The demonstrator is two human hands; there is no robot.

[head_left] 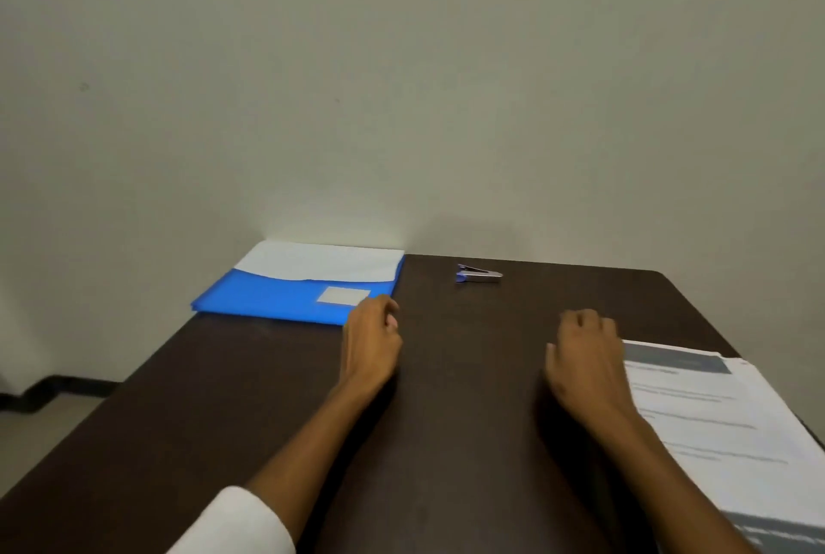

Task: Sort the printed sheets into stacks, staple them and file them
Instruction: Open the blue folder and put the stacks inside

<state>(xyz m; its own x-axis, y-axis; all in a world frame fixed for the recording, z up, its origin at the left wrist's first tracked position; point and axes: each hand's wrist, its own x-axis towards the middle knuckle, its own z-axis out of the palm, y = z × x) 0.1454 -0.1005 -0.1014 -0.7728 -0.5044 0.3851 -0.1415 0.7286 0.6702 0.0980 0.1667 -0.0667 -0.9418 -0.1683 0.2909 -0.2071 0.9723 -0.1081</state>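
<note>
A blue folder lies at the table's far left, with white sheets showing out of its top and a pale label on its cover. A small silver and blue stapler sits at the far middle of the table. Printed sheets lie in a pile along the right edge. My left hand rests on the table beside the folder's near right corner, fingers loosely curled and holding nothing. My right hand rests by the left edge of the printed sheets, fingers loosely curled, also holding nothing.
The dark brown table stands against a plain pale wall. Floor and a dark skirting board show past the table's left edge. A white sleeve covers my left upper forearm.
</note>
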